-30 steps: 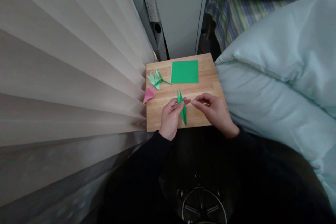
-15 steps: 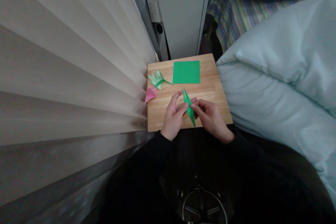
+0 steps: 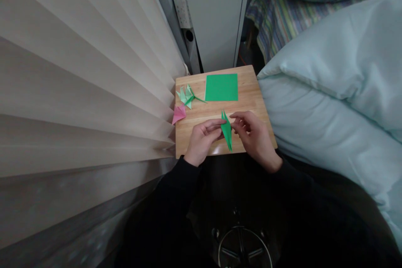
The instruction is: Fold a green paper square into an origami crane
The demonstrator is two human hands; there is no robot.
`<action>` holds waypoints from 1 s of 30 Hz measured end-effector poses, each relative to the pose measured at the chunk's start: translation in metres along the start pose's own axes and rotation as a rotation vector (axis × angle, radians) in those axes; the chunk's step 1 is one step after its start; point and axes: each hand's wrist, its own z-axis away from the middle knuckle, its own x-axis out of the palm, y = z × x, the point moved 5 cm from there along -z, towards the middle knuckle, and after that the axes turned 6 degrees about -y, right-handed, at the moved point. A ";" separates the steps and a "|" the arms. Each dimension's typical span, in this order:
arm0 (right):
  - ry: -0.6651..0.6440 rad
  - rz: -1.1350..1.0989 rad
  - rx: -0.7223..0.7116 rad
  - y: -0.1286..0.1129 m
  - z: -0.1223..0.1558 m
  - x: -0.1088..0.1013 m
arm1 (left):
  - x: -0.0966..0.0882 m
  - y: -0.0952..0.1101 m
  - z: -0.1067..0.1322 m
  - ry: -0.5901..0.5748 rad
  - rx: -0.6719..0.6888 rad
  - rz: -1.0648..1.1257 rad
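A slim, diamond-shaped piece of folded green paper [image 3: 226,134] is being held over the near part of a pale wooden bench [image 3: 248,88], between the two hands. Its long axis is being kept nearly in line with the person's view forward, across the reach of both hands; the far end, split into two narrow points, is being aimed away from the body, and the near end is being angled slightly to the right.

By the left hand [image 3: 201,139] the paper is being gripped at its left edge, the index finger being laid across the front near the upper half and other fingers being partly hidden behind. The right hand [image 3: 256,136] is being held at the opposite long edge, so the paper is lying just to the left of its fingertips. The right thumb and index finger are being curved with a small gap between them; whether the edge is being pinched there cannot be told. The left hand is therefore the nearer one.

Farther off, a flat, bright green paper sheet [image 3: 221,87] is being supported by the bench, with a pink folded paper piece [image 3: 179,114] being placed at the left edge.
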 end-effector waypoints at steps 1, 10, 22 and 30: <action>-0.027 0.061 -0.062 -0.004 -0.001 -0.001 | 0.000 0.000 0.001 0.004 -0.033 0.029; -0.244 0.208 -0.219 -0.015 -0.002 0.000 | 0.000 -0.002 0.003 0.002 -0.195 0.110; -0.070 -0.031 0.128 0.008 0.002 0.008 | 0.007 -0.004 0.003 -0.027 -0.170 0.036; -0.231 0.061 -0.013 0.002 -0.002 0.007 | -0.001 -0.005 0.000 0.008 -0.129 -0.063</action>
